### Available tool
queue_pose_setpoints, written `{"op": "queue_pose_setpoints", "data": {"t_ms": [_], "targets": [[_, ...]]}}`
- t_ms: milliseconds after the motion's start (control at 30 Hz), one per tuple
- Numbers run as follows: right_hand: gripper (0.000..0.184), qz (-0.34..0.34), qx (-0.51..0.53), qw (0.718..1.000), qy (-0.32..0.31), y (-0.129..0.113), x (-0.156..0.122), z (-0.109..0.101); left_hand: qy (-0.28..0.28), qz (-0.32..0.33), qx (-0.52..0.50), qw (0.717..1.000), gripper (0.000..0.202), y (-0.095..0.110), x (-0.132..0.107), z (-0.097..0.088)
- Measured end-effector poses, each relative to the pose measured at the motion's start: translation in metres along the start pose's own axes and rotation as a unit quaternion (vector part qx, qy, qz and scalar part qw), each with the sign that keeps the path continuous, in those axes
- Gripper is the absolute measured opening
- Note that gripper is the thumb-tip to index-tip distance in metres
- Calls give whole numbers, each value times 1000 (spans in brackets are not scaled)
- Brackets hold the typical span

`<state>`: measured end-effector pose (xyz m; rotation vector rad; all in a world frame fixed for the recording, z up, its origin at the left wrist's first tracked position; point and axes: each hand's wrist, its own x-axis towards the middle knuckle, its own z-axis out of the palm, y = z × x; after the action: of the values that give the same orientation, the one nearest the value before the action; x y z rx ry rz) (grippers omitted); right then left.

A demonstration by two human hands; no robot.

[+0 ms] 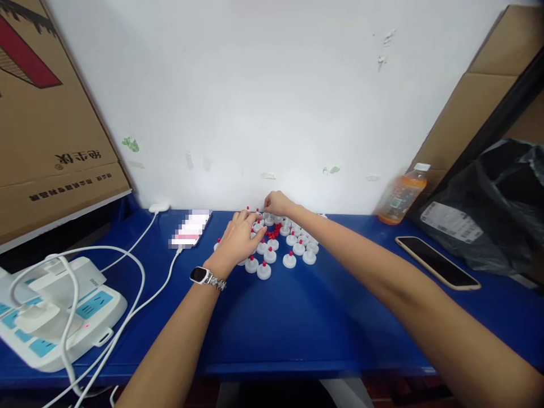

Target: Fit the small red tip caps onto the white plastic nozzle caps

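Note:
White round nozzle caps (264, 271) stand in a cluster on the blue table, several with red tips on their spouts. My left hand (241, 237) lies over the left side of the cluster, fingers stretched and thumb apart; it covers some of the caps. At the back of the cluster, my right hand (277, 203) is closed in a pinch just above a white cap (267, 219) without a visible red tip. Whatever its fingertips hold is hidden. Between the hands lies a small pile of loose red tips (274, 232). More bare white caps (309, 257) sit under my right forearm.
Left, a charging phone (191, 229) and a white power strip (100, 326) with looping cables lie on the blue table (306, 323). Right, there are an orange drink bottle (403, 195), another phone (437, 262) and a black plastic bag (488, 204). Cardboard boxes (55, 124) flank both sides.

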<state>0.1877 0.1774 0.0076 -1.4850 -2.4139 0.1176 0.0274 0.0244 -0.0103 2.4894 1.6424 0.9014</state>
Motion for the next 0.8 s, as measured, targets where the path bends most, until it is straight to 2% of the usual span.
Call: {"op": "queue_pose_setpoints", "data": {"t_ms": [200,333,433,533,600,700,767,800], "targets": [[25,-20,-1,1000,10,-4,-11,-9,4,5,14,1000,32,-3,2,-1],[14,-50,-36,998,-14,-7,-28,-11,12,4,15,1000,32,-4,3,-2],[7,-49,-20,999,-12,-7,-39,-10,12,1,15,1000,33,-3,2,-3],[10,-37,78,996,34,-9,-55,-13,18,8,14,1000,36,-1,1,-2],[12,-37,207,976,63,-14,-70,-19,25,22,10,999,39,0,1,0],[21,-63,359,930,49,-23,-98,-26,13,41,0,999,41,3,0,3],[27,-75,401,912,41,-24,-113,-26,-8,46,0,999,35,4,1,4],[29,-69,402,912,48,-22,-119,-25,-18,46,4,999,32,5,1,4]]}}
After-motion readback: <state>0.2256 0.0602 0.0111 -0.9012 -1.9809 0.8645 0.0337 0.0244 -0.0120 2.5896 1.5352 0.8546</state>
